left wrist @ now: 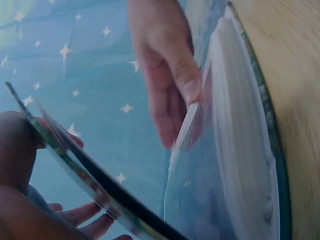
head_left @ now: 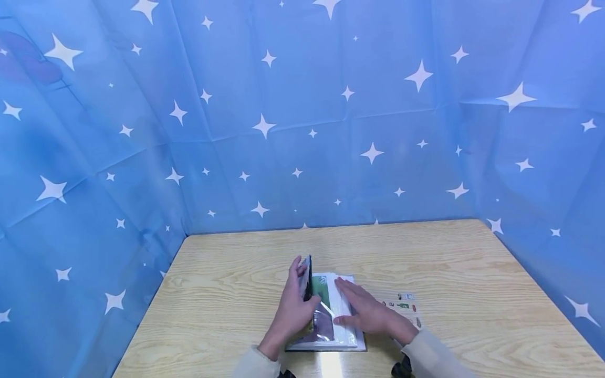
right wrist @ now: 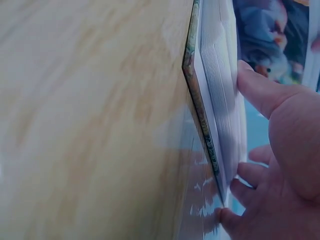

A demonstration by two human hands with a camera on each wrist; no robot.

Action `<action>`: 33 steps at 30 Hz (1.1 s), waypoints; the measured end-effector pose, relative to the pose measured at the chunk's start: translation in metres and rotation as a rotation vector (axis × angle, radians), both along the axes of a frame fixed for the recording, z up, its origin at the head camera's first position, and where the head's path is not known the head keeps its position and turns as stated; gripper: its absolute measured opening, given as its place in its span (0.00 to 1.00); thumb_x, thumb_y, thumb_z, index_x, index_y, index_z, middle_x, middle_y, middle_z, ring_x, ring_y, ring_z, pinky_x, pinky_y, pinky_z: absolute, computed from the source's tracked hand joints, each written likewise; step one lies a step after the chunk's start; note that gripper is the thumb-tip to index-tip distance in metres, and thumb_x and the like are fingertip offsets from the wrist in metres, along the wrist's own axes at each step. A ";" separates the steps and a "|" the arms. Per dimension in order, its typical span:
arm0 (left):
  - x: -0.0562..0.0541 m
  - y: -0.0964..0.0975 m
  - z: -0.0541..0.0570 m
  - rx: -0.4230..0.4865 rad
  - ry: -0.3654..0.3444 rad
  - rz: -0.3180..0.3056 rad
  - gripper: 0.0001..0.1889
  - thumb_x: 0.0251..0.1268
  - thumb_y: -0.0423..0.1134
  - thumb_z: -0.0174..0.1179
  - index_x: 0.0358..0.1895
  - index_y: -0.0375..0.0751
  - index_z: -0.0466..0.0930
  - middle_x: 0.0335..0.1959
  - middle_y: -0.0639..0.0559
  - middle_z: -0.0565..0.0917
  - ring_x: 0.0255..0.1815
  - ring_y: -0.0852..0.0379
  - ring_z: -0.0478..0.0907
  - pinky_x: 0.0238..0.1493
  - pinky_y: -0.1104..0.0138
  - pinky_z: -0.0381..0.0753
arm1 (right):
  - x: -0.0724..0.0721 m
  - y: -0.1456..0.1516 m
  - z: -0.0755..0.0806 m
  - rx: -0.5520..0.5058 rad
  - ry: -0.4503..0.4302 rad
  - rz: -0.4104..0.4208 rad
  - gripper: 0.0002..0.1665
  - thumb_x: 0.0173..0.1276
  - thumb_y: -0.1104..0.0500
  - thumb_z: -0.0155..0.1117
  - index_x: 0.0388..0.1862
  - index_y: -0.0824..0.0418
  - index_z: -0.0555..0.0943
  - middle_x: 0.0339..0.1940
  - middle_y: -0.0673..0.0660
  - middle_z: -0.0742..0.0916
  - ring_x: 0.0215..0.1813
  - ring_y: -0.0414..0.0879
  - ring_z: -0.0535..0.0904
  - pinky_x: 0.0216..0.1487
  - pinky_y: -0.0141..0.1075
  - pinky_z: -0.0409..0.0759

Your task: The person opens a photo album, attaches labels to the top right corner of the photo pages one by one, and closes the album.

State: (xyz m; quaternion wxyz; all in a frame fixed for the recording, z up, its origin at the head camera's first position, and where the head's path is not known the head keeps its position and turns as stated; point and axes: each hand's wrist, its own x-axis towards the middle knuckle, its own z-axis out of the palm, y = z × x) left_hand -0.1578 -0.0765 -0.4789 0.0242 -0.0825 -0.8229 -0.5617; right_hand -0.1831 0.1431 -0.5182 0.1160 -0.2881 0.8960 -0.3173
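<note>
A photo album with clear plastic sleeves lies spread on the table, its thick stack of white pages on the right side. My left hand holds the raised front cover, fingers behind it and thumb on the inner side. Across the right-hand pages, my right hand spreads with its fingers extended. In the right wrist view its thumb touches the page face while the fingertips are at the page edges. A printed picture shows inside a sleeve.
Right of the album, partly under my right forearm, lies a clear sheet with small coloured pictures. Both are on a wood-grain table. A blue cloth with white stars hangs along its back and sides.
</note>
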 end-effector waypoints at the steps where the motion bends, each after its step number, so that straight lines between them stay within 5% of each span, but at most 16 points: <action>1: 0.000 0.003 0.000 -0.030 0.004 0.000 0.55 0.51 0.28 0.61 0.80 0.60 0.40 0.76 0.48 0.62 0.75 0.45 0.60 0.71 0.47 0.64 | 0.000 0.000 0.000 -0.001 0.000 -0.001 0.57 0.66 0.39 0.65 0.78 0.70 0.53 0.79 0.69 0.58 0.79 0.66 0.52 0.76 0.61 0.51; 10: 0.000 0.033 -0.004 -0.333 0.054 0.041 0.52 0.50 0.33 0.65 0.80 0.45 0.46 0.72 0.41 0.68 0.68 0.44 0.69 0.64 0.48 0.73 | 0.000 0.001 0.001 -0.004 -0.014 -0.030 0.59 0.64 0.38 0.67 0.79 0.70 0.51 0.79 0.70 0.59 0.78 0.66 0.53 0.75 0.61 0.52; 21: 0.002 0.048 -0.018 -0.602 0.174 0.028 0.46 0.52 0.41 0.68 0.76 0.37 0.56 0.67 0.41 0.74 0.68 0.46 0.70 0.69 0.49 0.68 | -0.001 0.004 -0.003 -0.056 0.001 -0.015 0.57 0.63 0.50 0.71 0.79 0.70 0.49 0.77 0.72 0.60 0.77 0.66 0.56 0.75 0.60 0.55; 27: 0.005 0.045 -0.024 -0.640 0.177 -0.052 0.40 0.62 0.46 0.64 0.75 0.37 0.58 0.69 0.40 0.72 0.72 0.41 0.66 0.71 0.43 0.63 | -0.004 0.005 -0.002 -0.078 -0.034 0.015 0.57 0.64 0.53 0.70 0.80 0.69 0.47 0.78 0.70 0.59 0.78 0.65 0.54 0.75 0.60 0.54; 33: 0.012 0.036 -0.025 -0.682 0.202 -0.163 0.35 0.68 0.40 0.56 0.75 0.36 0.57 0.70 0.41 0.72 0.72 0.37 0.65 0.70 0.39 0.61 | -0.006 0.012 0.002 -0.088 -0.050 0.069 0.55 0.66 0.52 0.68 0.80 0.66 0.46 0.79 0.69 0.58 0.78 0.66 0.53 0.74 0.62 0.55</action>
